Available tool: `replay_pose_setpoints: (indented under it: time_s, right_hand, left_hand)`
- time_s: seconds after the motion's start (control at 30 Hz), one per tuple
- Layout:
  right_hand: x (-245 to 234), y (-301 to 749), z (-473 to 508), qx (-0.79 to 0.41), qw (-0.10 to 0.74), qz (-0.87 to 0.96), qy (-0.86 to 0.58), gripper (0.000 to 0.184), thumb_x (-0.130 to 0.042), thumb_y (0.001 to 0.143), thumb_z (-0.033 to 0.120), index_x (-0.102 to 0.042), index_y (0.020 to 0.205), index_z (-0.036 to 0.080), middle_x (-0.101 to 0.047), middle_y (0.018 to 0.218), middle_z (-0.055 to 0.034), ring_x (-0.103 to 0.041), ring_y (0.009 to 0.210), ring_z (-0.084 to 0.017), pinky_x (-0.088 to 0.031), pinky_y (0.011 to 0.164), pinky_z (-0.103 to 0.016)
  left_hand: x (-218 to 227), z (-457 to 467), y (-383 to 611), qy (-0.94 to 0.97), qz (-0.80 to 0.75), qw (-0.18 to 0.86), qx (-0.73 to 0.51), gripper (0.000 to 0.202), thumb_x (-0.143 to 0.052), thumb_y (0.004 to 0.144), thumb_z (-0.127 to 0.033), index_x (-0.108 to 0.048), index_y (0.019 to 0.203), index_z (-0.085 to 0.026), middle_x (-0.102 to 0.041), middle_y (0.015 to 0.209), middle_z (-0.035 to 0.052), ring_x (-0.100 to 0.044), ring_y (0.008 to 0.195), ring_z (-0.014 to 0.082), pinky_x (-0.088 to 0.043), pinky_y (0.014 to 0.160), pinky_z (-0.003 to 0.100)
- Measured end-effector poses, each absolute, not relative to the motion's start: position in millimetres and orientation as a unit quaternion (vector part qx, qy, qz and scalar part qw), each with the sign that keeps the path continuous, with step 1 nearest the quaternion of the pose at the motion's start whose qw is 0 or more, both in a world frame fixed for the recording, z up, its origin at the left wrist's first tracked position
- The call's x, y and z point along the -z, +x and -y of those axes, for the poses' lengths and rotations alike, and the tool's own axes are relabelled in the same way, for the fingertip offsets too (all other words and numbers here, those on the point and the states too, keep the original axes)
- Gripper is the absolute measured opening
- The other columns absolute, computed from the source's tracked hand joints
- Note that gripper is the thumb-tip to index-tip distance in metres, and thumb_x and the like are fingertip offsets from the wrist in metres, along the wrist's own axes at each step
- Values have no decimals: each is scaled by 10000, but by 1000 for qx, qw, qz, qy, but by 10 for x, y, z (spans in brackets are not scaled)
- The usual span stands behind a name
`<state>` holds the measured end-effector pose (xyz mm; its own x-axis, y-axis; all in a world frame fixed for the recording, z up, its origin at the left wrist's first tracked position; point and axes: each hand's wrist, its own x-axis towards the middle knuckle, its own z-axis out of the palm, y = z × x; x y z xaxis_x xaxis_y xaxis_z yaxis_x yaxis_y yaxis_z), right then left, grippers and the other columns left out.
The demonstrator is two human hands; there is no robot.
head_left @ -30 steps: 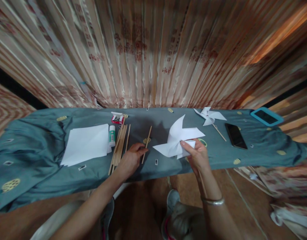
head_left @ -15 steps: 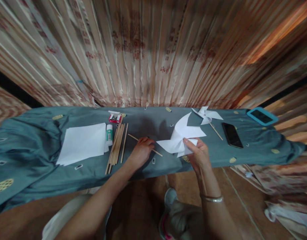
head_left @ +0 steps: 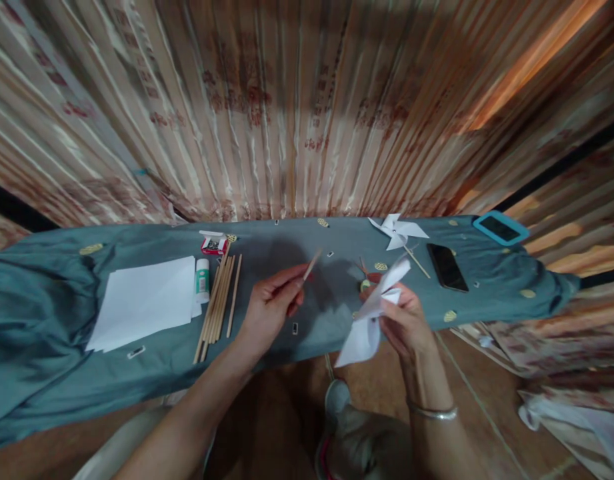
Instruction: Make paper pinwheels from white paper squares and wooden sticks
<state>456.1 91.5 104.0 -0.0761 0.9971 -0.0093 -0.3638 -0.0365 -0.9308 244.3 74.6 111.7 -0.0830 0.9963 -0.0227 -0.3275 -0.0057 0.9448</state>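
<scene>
My left hand (head_left: 275, 300) is closed round a thin wooden stick (head_left: 313, 264), whose tip points up and away above the cloth. A white paper pinwheel (head_left: 369, 320) is pinched in my right hand (head_left: 404, 313), turned nearly edge-on, with one blade hanging down past the table's front edge. The stick and the pinwheel are apart. Behind the pinwheel shows part of an object with a thin reddish piece and a pale round end (head_left: 365, 283), mostly covered. Left of my left hand lies a bundle of wooden sticks (head_left: 219, 300), with one stick (head_left: 234, 295) slightly apart.
A stack of white paper (head_left: 144, 300) lies at the left beside a glue stick (head_left: 202, 280). Behind them is an open small red box (head_left: 215, 245). A finished pinwheel on a stick (head_left: 397, 231), a black phone (head_left: 447, 267) and a blue-framed device (head_left: 501, 228) lie at the right.
My left hand has lifted the stick off the cloth and tilted its tip upward. My right hand has turned the pinwheel from facing up to nearly edge-on. The view has shifted slightly right.
</scene>
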Motion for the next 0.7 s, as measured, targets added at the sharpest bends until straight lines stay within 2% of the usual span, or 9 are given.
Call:
replay_pose_setpoints:
  time_s: [0.1, 0.17, 0.23, 0.37, 0.47, 0.6, 0.7]
  right_hand:
    - [-1059, 4260, -746, -603, 478, 483, -418, 307, -837, 613, 309, -711, 867, 189, -741, 758, -9, -656, 618, -137, -526, 571, -229]
    - [-1056, 4085, -637, -566, 454, 531, -438, 249, -805, 667, 321, -709, 854, 187, -733, 729, -4, -642, 588, -137, -517, 543, -229]
    - [-1062, 3967, -535, -512, 450, 583, -442, 234, -767, 722, 303, -701, 923, 203, -733, 749, 1, -650, 605, -141, -511, 532, -224]
    - [-1163, 3863, -369, -299, 453, 737, -404, 216, -650, 830, 194, -652, 1043, 228, -732, 899, -19, -678, 784, -161, -535, 664, -264]
    - [-1246, 3823, -301, -165, 444, 813, -339, 248, -541, 885, 130, -594, 1115, 205, -716, 887, -28, -647, 829, -160, -516, 770, -309]
    - [-1235, 3774, -270, -118, 429, 841, -309, 339, -521, 873, 93, -536, 1205, 163, -696, 946, -69, -622, 877, -185, -482, 788, -342]
    - [-1222, 3739, -271, -117, 434, 838, -308, 351, -526, 866, 95, -532, 1210, 167, -691, 944, -67, -624, 862, -187, -469, 795, -351]
  left_hand:
    - [-1095, -731, 2381, 280, -443, 612, -593, 347, -831, 587, -340, -758, 859, -137, -688, 688, 23, -453, 455, 42, -330, 417, 170]
    - [-1081, -719, 2325, 231, -455, 637, -577, 372, -876, 501, -324, -760, 800, -135, -686, 643, 19, -519, 484, 71, -386, 450, 182]
    - [-1067, -692, 2258, 202, -454, 663, -559, 363, -894, 461, -285, -755, 760, -134, -692, 636, 24, -565, 515, 95, -427, 482, 195]
    - [-1020, -564, 2106, 191, -440, 697, -533, 320, -902, 458, -237, -747, 715, -125, -700, 642, 37, -590, 541, 93, -460, 528, 189]
    - [-987, -435, 2005, 177, -447, 716, -506, 333, -909, 466, -271, -757, 729, -135, -701, 633, 33, -578, 526, 77, -437, 506, 163]
    - [-983, -330, 1939, 196, -445, 726, -486, 294, -887, 524, -324, -764, 725, -148, -665, 586, 9, -528, 494, 63, -383, 469, 159]
    - [-982, -301, 1923, 220, -440, 723, -485, 252, -863, 564, -335, -763, 709, -154, -641, 576, -3, -491, 488, 56, -346, 456, 162]
